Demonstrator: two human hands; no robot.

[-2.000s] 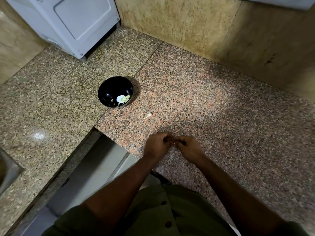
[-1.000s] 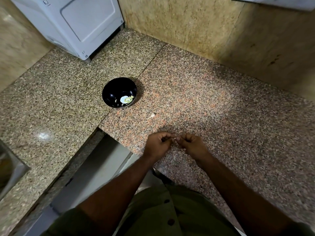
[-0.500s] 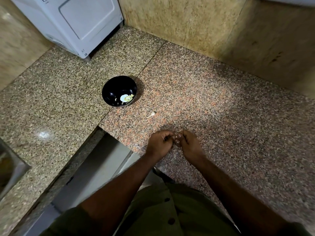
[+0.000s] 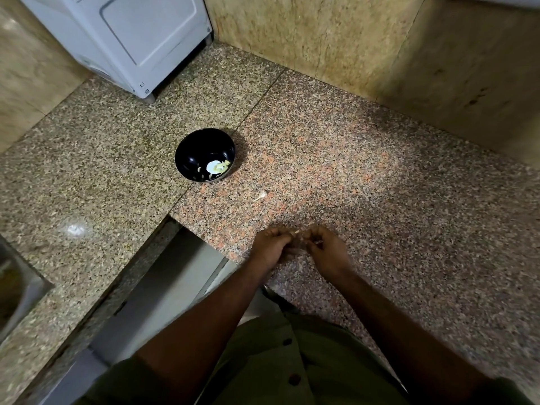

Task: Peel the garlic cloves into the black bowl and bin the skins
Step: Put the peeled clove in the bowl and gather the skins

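Fingers curled on both hands, tips meeting over the table edge: left hand [image 4: 270,247] and right hand [image 4: 327,249] pinch a small garlic clove [image 4: 295,233] between them. Black bowl [image 4: 204,154] sits well apart, peeled cloves [image 4: 217,167] inside. Skin scrap [image 4: 260,196] lies between.

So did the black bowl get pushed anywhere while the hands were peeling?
No. The black bowl sits at the same spot on the seam between the two counter slabs, as before. Only the camera shifted a little.
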